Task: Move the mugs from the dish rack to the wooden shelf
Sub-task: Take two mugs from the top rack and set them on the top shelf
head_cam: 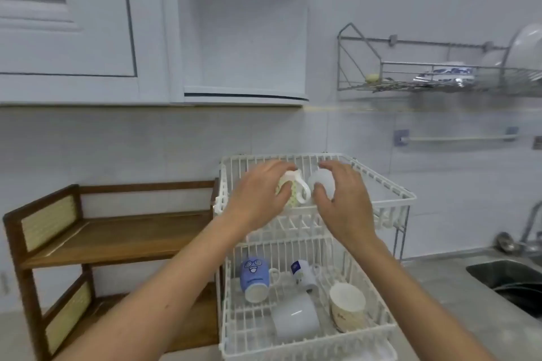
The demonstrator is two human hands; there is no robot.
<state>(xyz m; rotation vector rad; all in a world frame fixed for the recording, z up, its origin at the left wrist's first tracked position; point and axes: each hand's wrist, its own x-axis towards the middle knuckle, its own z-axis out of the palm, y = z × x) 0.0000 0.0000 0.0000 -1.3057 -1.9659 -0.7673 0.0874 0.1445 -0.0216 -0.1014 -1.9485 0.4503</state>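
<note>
- Here, two mugs sit in the upper tier of a white wire dish rack [390, 184], and both hands are on or at them.
- The left hand [258, 196] is wrapped around a pale dotted mug [289, 192] with a white handle that points toward the right hand; the fingers curl over its far side in what looks like a grip.
- The right hand [344, 199] is cupped over a plain white mug [324, 182] just beside the dotted one; fingers are spread and curved, and I cannot tell whether they have closed on it or only touch it.
- Below, the lower tier holds four more mugs: a blue mug [254, 278] with a cartoon face, a small white mug [303, 274] with a blue mark, a large white mug [294, 319] lying toward the front, and a cream mug [347, 306] at the right.
- To the left of the rack stands the wooden shelf [117, 237], two-tiered with woven side panels; no mug is visible on either level.
- So the task appears to be at its start: nothing has been delivered, and six mugs are left to move.
- Farther out, a sink [504, 275] lies at the right, and a metal wall rack [440, 79] with dishes hangs above it.
</note>
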